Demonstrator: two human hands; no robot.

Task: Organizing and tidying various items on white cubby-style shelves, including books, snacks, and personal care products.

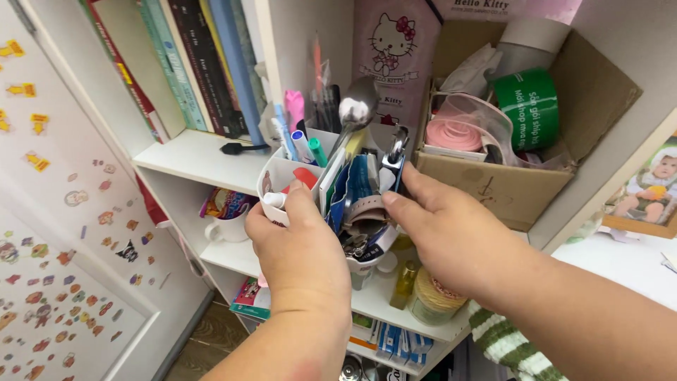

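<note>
Both hands reach into a crammed white desk organiser on the shelf, left hand gripping its front wall, right hand pinching a metal clip (spoon alongside), so tugging could tip it.

A pen holder stands on the shelf between the books to its left and a cardboard box to its right; a spoon stands in it
</note>
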